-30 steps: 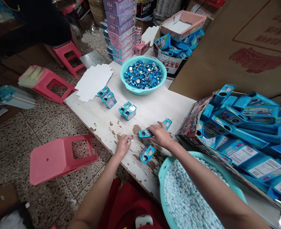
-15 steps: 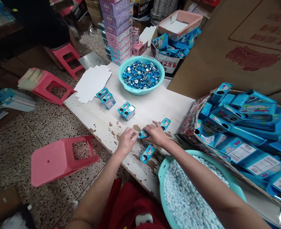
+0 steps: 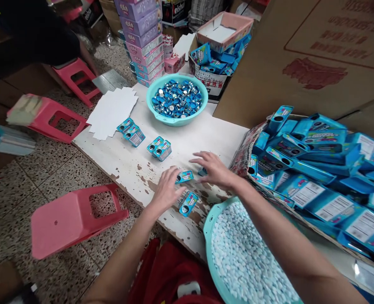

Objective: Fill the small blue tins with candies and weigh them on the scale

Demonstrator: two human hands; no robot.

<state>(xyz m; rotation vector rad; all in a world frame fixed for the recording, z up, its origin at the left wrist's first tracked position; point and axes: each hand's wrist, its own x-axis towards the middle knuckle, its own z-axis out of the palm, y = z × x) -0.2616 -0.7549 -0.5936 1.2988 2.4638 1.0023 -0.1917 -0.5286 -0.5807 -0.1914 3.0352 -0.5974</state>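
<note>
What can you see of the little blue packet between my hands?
The small blue packet appears to lie on the worn white table, printed face up, long side roughly across the view. It looks glossy, with rounded corners, pale lettering and a dark round spot near its left end. Your left hand is at that end; whether it touches is unclear. Your right hand is apart from it.

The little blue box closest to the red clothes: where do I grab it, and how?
Pinch the little blue box by its two long sides, near the middle, coming down from above. The left hand is close, so it probably suits best. The box looks longer than wide, its printed face is turned up, and nothing lies on top.
</note>
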